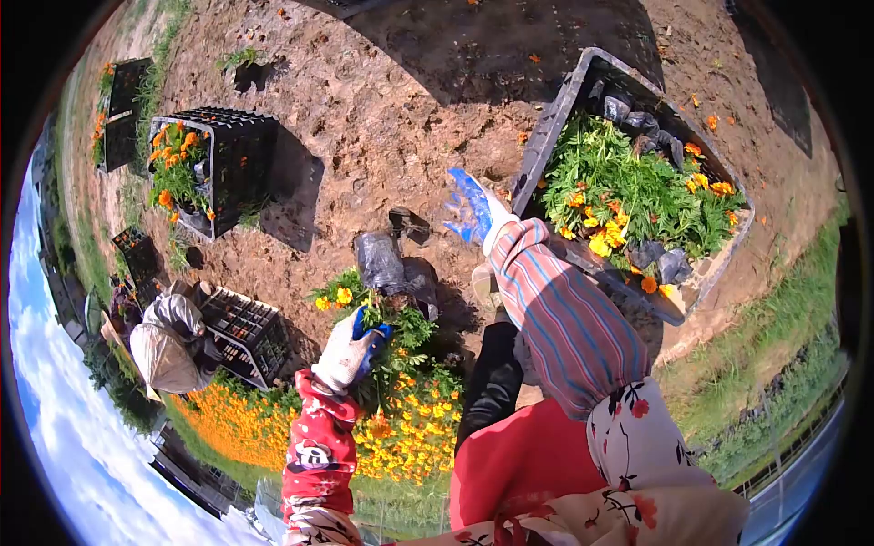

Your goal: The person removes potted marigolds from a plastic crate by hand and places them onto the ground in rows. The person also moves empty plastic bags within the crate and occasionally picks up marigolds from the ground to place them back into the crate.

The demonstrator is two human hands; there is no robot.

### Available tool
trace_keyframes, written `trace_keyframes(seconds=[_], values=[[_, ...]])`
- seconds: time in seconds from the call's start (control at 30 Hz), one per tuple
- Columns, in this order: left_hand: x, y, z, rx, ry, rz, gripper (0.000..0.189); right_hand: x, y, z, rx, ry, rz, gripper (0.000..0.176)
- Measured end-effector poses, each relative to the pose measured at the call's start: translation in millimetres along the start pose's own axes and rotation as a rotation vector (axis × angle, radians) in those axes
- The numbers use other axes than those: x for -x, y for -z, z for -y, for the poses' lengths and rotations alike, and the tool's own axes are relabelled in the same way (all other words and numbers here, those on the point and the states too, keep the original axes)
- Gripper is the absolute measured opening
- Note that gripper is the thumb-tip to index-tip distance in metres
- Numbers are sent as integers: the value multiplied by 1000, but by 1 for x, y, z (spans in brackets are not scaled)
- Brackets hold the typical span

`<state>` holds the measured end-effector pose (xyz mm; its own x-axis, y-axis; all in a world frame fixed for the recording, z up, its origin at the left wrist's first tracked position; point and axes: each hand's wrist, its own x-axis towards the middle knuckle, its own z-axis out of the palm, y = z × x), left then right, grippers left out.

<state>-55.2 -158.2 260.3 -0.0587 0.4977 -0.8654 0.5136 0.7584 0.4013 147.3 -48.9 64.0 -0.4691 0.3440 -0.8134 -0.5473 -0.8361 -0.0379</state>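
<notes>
My left hand (350,350), in a white glove with blue palm and fingers, is closed around the green stems of marigold plants (414,335). Dark plastic bags (381,262) wrap the root ends of these plants, and a few yellow flowers show by the wrist. My right hand (472,211), gloved in the same way, is held over bare soil with its fingers spread and nothing in them. Just to its right stands a black crate (543,136) with leafy marigolds (628,187) and dark-bagged roots lying inside.
At the left, another black crate (244,164) lies on its side with orange marigolds. Below it a person (173,341) in a light hat bends beside a further crate (241,332). Dense marigold rows (241,428) grow near my left sleeve. Grass (774,328) borders the right side.
</notes>
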Motion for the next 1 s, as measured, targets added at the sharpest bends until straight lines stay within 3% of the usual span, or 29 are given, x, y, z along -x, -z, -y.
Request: trace_keyframes(seconds=[0.03,0.07,0.1,0.17,0.2,0.27,0.33,0.37,0.4,0.43,0.47,0.5,0.57,0.6,0.63,0.67,0.73,0.77,0.8,0.83,0.87,0.9,0.97,1.0], values=[[6,-1,10,19,-43,-39,25,18,-10,15,72,-82,54,51],[8,-2,22,170,37,-32,26,35,-8,12,152,-125,117,50],[-1,-5,61,89,-7,-105,24,49,-5,7,235,-163,184,50],[6,-24,10,596,123,-9,24,82,9,-15,186,-355,312,51],[2,-36,3,608,132,18,23,101,19,-38,190,-260,287,50],[-7,-62,-4,683,152,100,22,129,34,-46,67,-497,162,49],[-16,-101,-23,426,-21,150,26,155,56,-59,77,-102,138,45],[-20,-122,-29,334,-121,203,28,181,49,-41,-34,-83,66,43],[-25,-145,-36,-7,-293,149,32,208,40,-22,-143,-56,-3,40],[-25,-170,-58,-177,-436,101,36,226,50,-9,-335,-66,11,37],[-24,-192,-83,-277,-439,171,40,225,94,-18,-437,32,67,36],[-26,-223,-95,-48,-537,226,43,242,106,-2,-395,206,-105,33],[-28,-255,-156,-392,-514,276,58,271,126,39,-410,387,-235,31],[-30,-267,-188,-417,-491,365,64,285,136,60,-409,477,-300,31],[-40,-283,-208,-476,-562,394,63,294,148,80,-324,615,-291,30],[-51,-301,-226,-408,-638,379,66,295,158,99,5,793,-440,27],[-96,-339,-253,-242,-769,448,58,287,207,145,-90,667,-394,27],[-133,-370,-256,-230,-703,422,57,272,221,166,-95,760,-385,25],[-157,-388,-256,-229,-746,235,64,242,263,183,319,910,-620,30],[-186,-405,-256,-388,-655,144,71,246,242,208,362,597,-797,42],[-201,-405,-263,-561,-446,178,73,221,281,218,516,574,-713,56],[-211,-408,-254,-658,-410,112,69,200,295,216,604,634,-722,65],[-219,-417,-233,-754,-434,108,61,176,296,216,846,647,-810,79],[-212,-419,-223,-740,-517,-22,55,170,283,212,874,650,-810,82]])
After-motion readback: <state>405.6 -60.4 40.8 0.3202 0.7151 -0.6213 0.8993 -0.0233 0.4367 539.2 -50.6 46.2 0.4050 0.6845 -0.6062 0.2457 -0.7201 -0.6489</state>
